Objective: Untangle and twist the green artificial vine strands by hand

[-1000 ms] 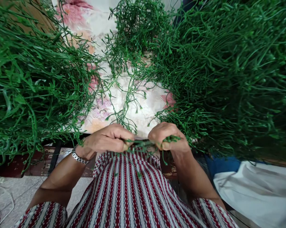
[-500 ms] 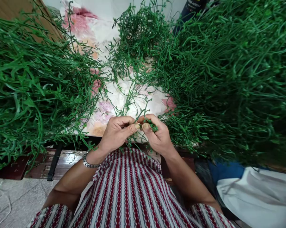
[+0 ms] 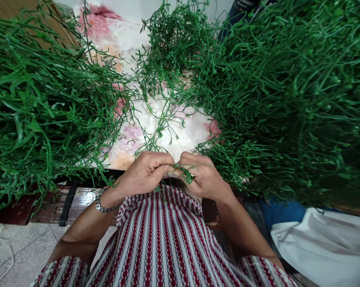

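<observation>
One sprig (image 3: 187, 174), left hand (image 3: 148, 171) and right hand (image 3: 205, 175) close together, each grip clamped on it, flowered surface (image 3: 192, 137) just beyond, green heap (image 3: 48, 115) at left, larger heap (image 3: 302, 111) at right.

A rumpled white cloth (image 3: 325, 243) lies just beside something blue (image 3: 283, 215).
</observation>
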Demonstrator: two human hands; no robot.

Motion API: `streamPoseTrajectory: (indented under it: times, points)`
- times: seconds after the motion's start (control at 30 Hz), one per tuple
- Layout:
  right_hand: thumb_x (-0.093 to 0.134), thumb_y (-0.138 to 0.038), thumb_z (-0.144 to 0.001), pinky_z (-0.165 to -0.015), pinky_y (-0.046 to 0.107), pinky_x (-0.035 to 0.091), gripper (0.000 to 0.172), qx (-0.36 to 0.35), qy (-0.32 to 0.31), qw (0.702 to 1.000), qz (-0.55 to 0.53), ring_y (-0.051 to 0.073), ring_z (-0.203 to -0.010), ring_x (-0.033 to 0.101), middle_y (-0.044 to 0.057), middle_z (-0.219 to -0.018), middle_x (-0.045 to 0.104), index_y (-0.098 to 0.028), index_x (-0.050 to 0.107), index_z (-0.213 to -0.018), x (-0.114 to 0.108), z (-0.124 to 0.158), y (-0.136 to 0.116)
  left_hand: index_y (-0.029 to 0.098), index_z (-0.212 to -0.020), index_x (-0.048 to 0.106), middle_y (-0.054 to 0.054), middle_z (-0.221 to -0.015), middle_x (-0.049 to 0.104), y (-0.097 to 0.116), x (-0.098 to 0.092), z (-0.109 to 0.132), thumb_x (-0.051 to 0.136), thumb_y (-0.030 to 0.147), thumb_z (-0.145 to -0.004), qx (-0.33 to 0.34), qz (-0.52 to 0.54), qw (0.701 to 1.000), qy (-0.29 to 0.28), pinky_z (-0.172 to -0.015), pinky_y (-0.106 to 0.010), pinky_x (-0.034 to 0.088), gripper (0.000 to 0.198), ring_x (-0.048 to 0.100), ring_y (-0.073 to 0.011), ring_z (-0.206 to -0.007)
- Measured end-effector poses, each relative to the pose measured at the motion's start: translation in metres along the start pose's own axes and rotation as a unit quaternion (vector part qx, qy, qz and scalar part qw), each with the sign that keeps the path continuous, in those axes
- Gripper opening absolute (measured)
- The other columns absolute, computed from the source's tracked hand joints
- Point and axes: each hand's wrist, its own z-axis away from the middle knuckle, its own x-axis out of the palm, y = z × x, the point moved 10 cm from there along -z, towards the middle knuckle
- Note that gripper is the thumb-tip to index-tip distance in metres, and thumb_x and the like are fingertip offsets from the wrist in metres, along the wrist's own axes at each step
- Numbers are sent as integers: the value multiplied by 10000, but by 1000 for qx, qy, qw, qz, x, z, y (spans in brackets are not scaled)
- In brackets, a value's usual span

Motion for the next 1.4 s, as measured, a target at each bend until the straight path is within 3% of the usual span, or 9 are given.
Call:
streamPoseTrajectory:
  times: [0.17,0.37,0.43,0.5,0.63,0.77,0.9,1.17,1.4]
  points:
    - [469,-123,-737,-507,238,255,105,-43,-204,978,25,90,-554,396,-14,-625,450,-168,467,-642,19,8,-13,172,-582,398,29,-549,395,24,28,8,363,10,-695,119,-159,970,-144,-592,-263,302,201,364,-109,-563]
    - [457,-51,-668,-489,261,218,130,-26,-254,960,116,99,-518,367,4,-643,508,-169,512,-665,16,13,-9,170,-559,454,13,-521,458,28,41,15,371,-2,-625,141,-194,951,-194,-554,-285,305,202,355,-119,-525]
    - [467,-38,-693,-510,255,279,141,-20,-202,976,82,112,-561,403,8,-645,498,-170,516,-686,1,10,-6,160,-579,499,11,-526,477,23,26,11,391,15,-707,104,-96,980,-141,-543,-269,328,222,395,-114,-529]
    - [483,-47,-742,-601,263,380,124,-5,-116,993,23,138,-691,484,39,-736,532,-163,526,-733,-18,4,-1,150,-628,549,13,-555,500,5,-2,4,454,104,-800,24,46,999,-10,-536,-239,350,202,438,-102,-552]
    - [467,-121,-840,-702,293,456,77,58,59,992,-100,151,-797,562,71,-851,584,-163,528,-819,-43,-3,17,140,-641,582,13,-644,524,-28,-29,4,653,261,-737,-76,266,943,184,-549,-202,361,169,463,-79,-602]
    - [484,-209,-871,-585,235,445,87,135,135,968,-163,98,-605,553,1,-706,592,-180,562,-850,-40,-5,31,134,-607,591,5,-652,548,-34,-25,-2,722,281,-663,-94,349,907,217,-525,-193,357,205,463,-72,-585]
    - [511,-258,-864,-643,228,468,123,174,145,958,-175,106,-703,596,8,-787,640,-182,593,-917,-26,-9,32,153,-643,650,1,-676,561,-31,-27,-4,745,264,-632,-72,357,898,249,-521,-191,366,146,458,-74,-594]
    - [529,-243,-845,-638,217,452,94,154,155,961,-172,98,-715,576,3,-811,619,-171,572,-887,-8,-11,27,209,-700,692,9,-745,526,-33,-30,-3,725,203,-652,-31,356,879,315,-673,-196,421,58,512,-90,-743]
    - [501,-159,-829,-661,252,436,69,125,126,983,-52,127,-711,554,22,-760,575,-170,548,-878,-14,-11,21,162,-704,607,26,-681,526,-36,-29,2,654,271,-737,-61,290,903,312,-462,-183,306,123,358,-42,-494]
